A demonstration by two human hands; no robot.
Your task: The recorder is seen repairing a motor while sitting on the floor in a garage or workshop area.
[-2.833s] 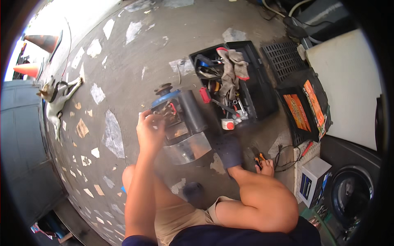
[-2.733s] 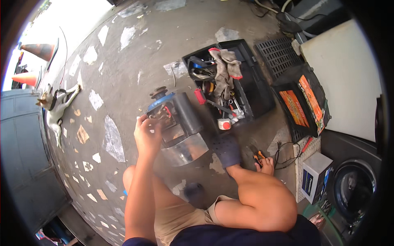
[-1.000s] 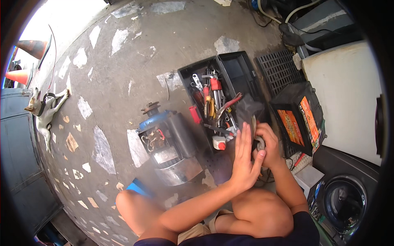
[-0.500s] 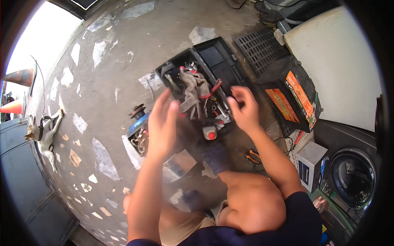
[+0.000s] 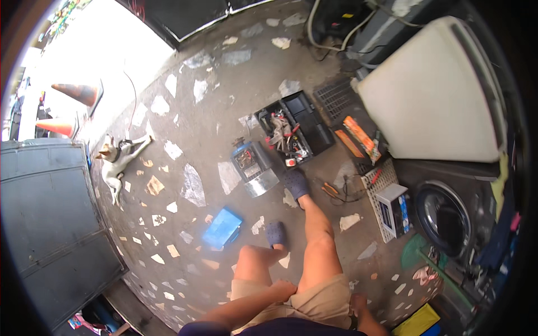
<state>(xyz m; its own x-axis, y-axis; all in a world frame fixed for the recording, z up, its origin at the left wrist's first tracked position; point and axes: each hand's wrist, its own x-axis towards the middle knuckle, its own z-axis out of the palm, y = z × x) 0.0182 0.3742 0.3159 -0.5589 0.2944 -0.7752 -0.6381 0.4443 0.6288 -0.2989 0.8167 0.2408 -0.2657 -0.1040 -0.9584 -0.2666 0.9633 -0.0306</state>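
Note:
My left hand (image 5: 284,289) is over the front of my beige shorts (image 5: 322,299), its fingers curled against the cloth; whether they pinch it is hidden. Beside the right leg of the shorts hangs my right hand (image 5: 358,305), its fingers mostly out of sight. Ahead on the floor, beyond both hands, lies an open black toolbox (image 5: 305,120) full of tools and grey-red gloves. Left of it is a blue and grey machine (image 5: 249,159) with its inside exposed. A blue case (image 5: 223,227) rests nearer my left foot.
Orange-handled pliers (image 5: 329,189) and a cable lie right of my foot. Further right are a battery (image 5: 358,140), a boxed item (image 5: 392,207) and a front-loading washer (image 5: 443,215). A dog (image 5: 116,168) lies at left, near traffic cones (image 5: 75,94) and a grey metal cabinet (image 5: 50,213).
Both hands have dropped from above the toolbox to my shorts. The view has risen and pulled back, bringing the blue case and more floor into sight.

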